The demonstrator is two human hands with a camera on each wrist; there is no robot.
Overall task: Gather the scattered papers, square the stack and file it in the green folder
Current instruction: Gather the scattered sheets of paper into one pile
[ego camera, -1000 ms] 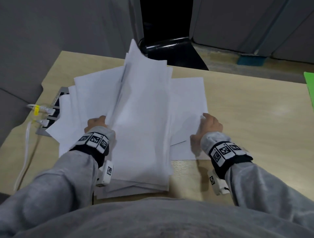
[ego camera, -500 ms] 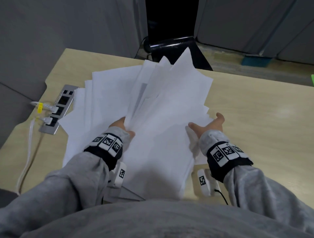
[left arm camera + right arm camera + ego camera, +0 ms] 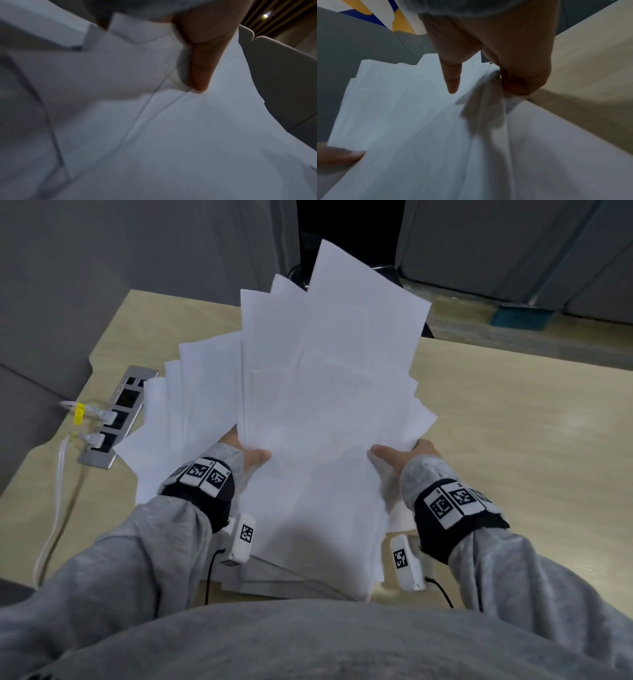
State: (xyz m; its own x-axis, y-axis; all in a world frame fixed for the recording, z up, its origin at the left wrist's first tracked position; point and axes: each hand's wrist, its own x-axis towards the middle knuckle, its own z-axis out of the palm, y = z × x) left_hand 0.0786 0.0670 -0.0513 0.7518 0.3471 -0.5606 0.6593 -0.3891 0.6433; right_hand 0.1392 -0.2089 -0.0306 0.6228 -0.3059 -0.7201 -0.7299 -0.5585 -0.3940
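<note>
Head view downward; wrist views close on papers point(image 3: 329, 392)

Both hands hold a loose, fanned bundle of white papers point(image 3: 325, 405) tilted up off the desk point(image 3: 513, 422). The left hand point(image 3: 248, 455) grips the bundle's left edge with its thumb on top, and the right hand point(image 3: 400, 455) grips the right edge the same way. The sheets stick out unevenly beyond the fingers, corners at different angles. More sheets spread flat on the desk under and left of the left hand. Further left, a metal socket panel point(image 3: 114, 419) holds 2 white plugs with cables point(image 3: 54, 501).
</note>
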